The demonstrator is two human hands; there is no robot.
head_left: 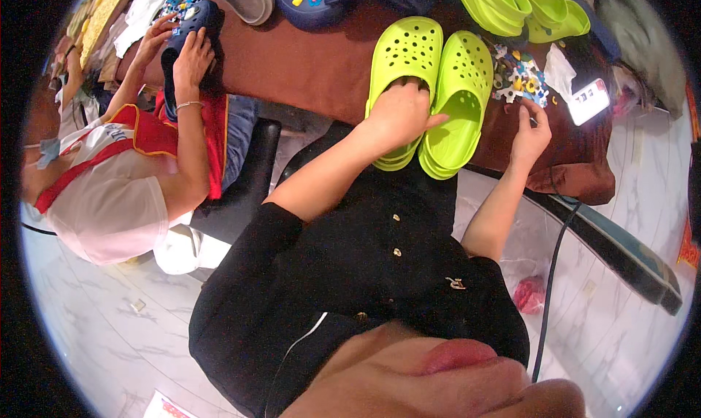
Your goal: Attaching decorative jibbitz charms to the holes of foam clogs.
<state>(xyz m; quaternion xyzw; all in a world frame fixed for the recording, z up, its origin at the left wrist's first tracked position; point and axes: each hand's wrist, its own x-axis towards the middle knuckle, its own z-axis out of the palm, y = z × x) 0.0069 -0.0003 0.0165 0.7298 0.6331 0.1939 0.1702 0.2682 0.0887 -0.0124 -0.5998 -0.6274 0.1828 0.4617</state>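
The left hand (398, 115) lies flat, fingers tucked into the opening of the left clog (403, 60), pinning it on the table (307, 67). The right clog (456, 104) overhangs the table edge and could slide off if nudged. The right hand (529, 133) pinches at the charms (520, 78); small ones could scatter or drop.

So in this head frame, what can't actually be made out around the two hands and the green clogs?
- Left hand: its fingertips go inside the left lime-green clog, so the grip in there is hidden.
- Right hand: whether its fingers pinch a charm from the small charm pile is too small to tell.
- Clog soles: hidden underneath, facing the brown table.
- Stacked green clogs: cut off by the top edge.
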